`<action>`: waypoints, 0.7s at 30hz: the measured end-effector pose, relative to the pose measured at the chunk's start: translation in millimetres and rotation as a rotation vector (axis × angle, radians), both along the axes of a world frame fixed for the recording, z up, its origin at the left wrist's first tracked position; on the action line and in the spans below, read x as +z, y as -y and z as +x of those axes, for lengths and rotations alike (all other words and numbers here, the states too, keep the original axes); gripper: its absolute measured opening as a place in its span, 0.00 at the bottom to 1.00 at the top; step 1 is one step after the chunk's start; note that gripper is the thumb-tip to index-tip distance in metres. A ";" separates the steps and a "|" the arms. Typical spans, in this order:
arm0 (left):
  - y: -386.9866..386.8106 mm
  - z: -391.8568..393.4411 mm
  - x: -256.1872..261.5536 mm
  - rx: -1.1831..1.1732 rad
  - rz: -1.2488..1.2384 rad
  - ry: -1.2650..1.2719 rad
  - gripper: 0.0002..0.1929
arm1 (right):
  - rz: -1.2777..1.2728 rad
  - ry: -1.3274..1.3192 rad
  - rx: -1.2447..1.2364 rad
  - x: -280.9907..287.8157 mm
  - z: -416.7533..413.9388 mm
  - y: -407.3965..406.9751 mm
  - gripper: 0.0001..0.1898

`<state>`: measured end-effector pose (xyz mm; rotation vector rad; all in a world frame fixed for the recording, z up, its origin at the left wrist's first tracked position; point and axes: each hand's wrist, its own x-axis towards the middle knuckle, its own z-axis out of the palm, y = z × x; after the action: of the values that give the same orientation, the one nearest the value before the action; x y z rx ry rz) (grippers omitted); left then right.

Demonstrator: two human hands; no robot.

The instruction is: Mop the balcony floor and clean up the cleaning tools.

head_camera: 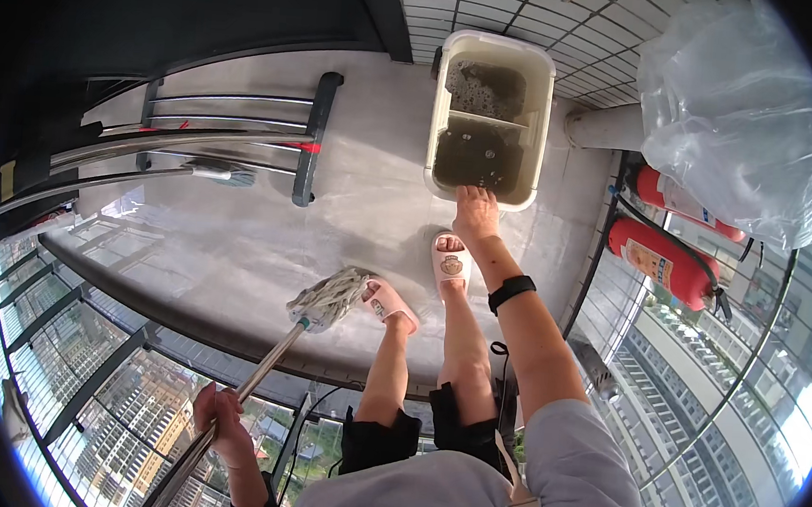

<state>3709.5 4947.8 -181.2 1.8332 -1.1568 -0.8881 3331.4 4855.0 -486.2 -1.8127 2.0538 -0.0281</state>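
Observation:
My left hand (223, 421) is wrapped around the metal handle (273, 361) of a string mop. Its grey-white mop head (330, 296) rests on the floor against my pink slipper (392, 305). With its fingers hooked over the near rim, my right hand (477, 212) grips a cream plastic mop bucket (544, 115). A divider (489, 119) splits the bucket into two compartments, both holding dark, dirty water. Foam (470, 92) floats in the far one, and a few bubbles show in the near one. The fingertips partly hide the rim.
On the left stands a metal-barred rack (308, 137), with another mop (221, 173) lying beside it. Red fire extinguishers (660, 261) and a large clear plastic bag (740, 121) are at the right. A white tiled wall (522, 11) rises behind the bucket; railings edge the balcony.

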 end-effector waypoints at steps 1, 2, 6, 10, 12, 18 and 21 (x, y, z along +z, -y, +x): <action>0.2 -0.4 0.6 0.010 -0.001 0.016 0.11 | 0.081 -0.007 0.024 -5.0 -1.7 7.7 0.10; 0.7 -3.0 0.1 0.006 0.002 0.027 0.11 | 0.162 -0.014 0.050 -8.5 -2.7 12.5 0.08; 3.1 -0.2 1.7 -0.049 -0.013 -0.001 0.11 | 0.081 -0.042 0.023 -24.0 0.1 14.7 0.06; 4.7 1.4 3.4 0.001 -0.013 0.009 0.11 | 0.129 -0.047 0.031 -26.0 -2.4 19.8 0.07; 2.5 3.4 3.3 0.012 -0.033 0.013 0.10 | 0.173 -0.043 0.058 -22.1 -1.5 20.3 0.08; -2.0 3.9 0.3 0.017 -0.049 -0.025 0.10 | 0.183 -0.038 0.038 -14.6 -6.1 14.1 0.08; -0.6 5.3 0.3 0.024 -0.044 -0.059 0.10 | 0.198 -0.030 0.068 -19.7 -12.5 -3.5 0.07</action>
<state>3714.8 4948.4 -181.0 1.7699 -1.1073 -0.8904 3318.9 4858.4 -505.9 -1.7680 1.9373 0.2151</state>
